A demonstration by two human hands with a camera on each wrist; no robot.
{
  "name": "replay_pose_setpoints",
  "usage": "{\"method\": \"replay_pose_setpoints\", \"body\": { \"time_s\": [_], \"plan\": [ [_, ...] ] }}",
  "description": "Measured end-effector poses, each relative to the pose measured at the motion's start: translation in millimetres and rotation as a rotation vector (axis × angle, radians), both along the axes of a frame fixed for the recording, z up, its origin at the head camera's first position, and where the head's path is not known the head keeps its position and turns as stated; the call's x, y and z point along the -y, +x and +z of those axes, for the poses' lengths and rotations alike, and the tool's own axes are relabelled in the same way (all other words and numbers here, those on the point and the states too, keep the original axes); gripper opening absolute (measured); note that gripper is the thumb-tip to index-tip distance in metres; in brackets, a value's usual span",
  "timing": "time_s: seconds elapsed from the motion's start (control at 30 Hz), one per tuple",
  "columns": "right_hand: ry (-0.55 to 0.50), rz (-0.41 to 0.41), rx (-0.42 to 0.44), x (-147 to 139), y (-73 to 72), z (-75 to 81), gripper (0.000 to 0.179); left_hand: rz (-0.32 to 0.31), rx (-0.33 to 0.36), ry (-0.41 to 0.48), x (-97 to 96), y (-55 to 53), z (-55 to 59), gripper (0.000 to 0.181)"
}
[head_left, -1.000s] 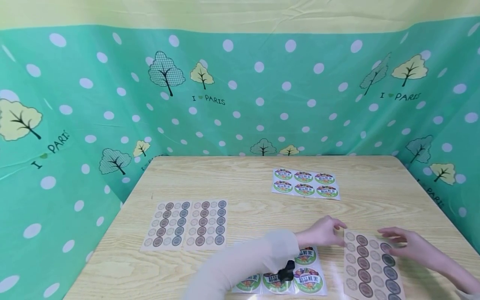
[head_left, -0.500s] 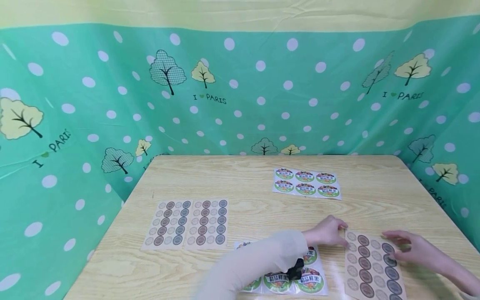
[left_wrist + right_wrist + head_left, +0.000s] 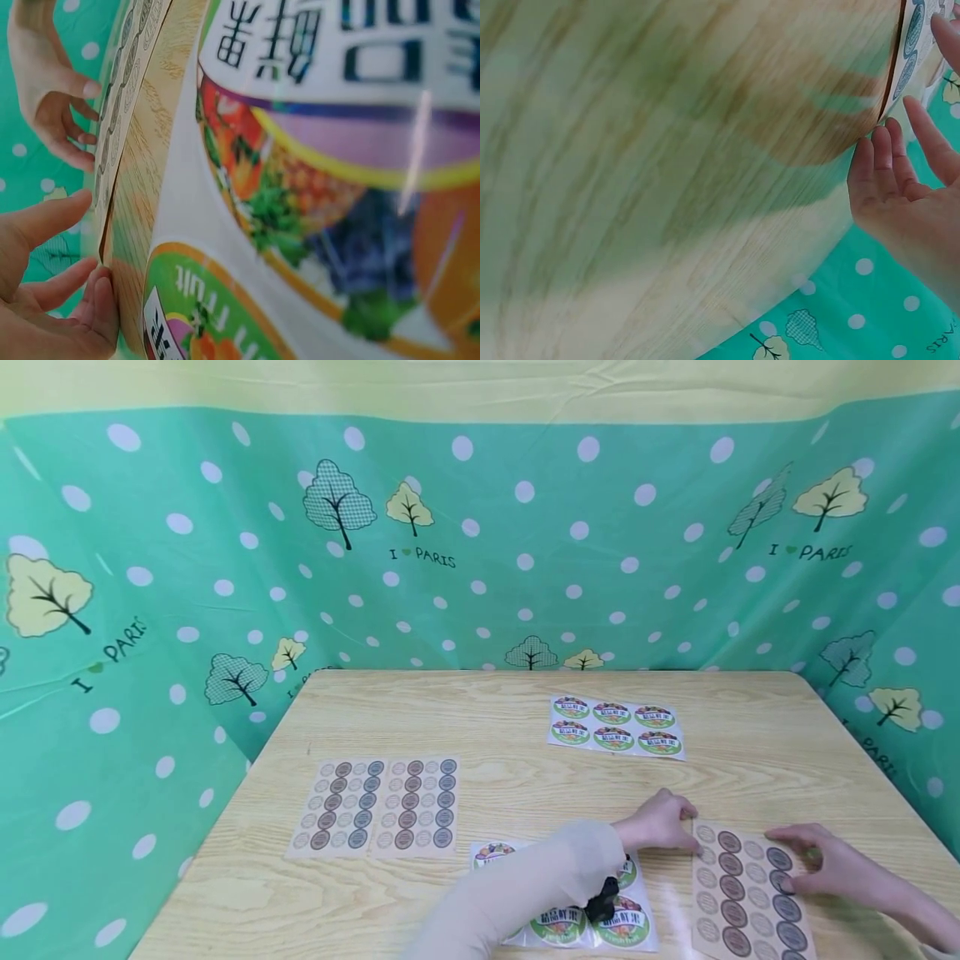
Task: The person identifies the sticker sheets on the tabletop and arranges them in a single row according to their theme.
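Observation:
A tan sheet of round stickers point(image 3: 747, 893), in brown, dark grey and pale columns, lies at the front right of the table. At its upper left corner and left edge is my left hand point(image 3: 662, 823), index finger and thumb spread along the border. My right hand point(image 3: 836, 867) is at the opposite edge, thumb close over the dark stickers. The left wrist view shows fingertips point(image 3: 102, 281) right at the sheet's edge. In the right wrist view the right hand point(image 3: 904, 195) has its fingers extended to the sheet's edge.
Under my left forearm lies a fruit-label sheet point(image 3: 626, 922), partly hidden by the sleeve. Another fruit-label sheet point(image 3: 615, 728) is farther back. Two tan sticker sheets, one left point(image 3: 337, 806) and one right point(image 3: 416, 807), lie side by side on the left. Green curtain point(image 3: 480, 527) surrounds the table.
Both hands keep their places at the edges of the tan sheet. The right fingers shift slightly along its right side, and the whole head view drifts a little.

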State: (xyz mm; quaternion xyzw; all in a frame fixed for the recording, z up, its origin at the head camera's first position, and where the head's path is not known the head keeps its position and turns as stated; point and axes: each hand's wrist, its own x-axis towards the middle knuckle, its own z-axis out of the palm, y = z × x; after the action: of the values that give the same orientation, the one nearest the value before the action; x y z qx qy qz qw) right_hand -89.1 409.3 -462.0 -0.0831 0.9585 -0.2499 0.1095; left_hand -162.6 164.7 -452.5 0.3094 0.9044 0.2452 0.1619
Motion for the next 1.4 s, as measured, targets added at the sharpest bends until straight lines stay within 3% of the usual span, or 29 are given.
{"method": "replay_pose_setpoints", "body": {
  "time_s": [0.4,0.8,1.07,1.4],
  "plan": [
    [-0.020,-0.005,-0.097,2.2,2.0,-8.5,0.059,0.032,0.003,0.006,-2.5,-2.3,-4.4,0.040],
    [-0.003,-0.004,-0.015,2.6,0.3,-5.1,0.055,-0.030,-0.135,-0.077,-5.8,-0.1,-6.2,0.041],
    [0.002,-0.010,0.026,5.4,-1.0,-2.3,0.059,-0.013,-0.139,-0.084,-6.8,1.3,-5.9,0.035],
    [-0.031,0.012,-0.002,3.6,1.3,-3.1,0.061,0.002,-0.135,-0.070,-6.3,4.9,-4.8,0.034]
  ]
}}
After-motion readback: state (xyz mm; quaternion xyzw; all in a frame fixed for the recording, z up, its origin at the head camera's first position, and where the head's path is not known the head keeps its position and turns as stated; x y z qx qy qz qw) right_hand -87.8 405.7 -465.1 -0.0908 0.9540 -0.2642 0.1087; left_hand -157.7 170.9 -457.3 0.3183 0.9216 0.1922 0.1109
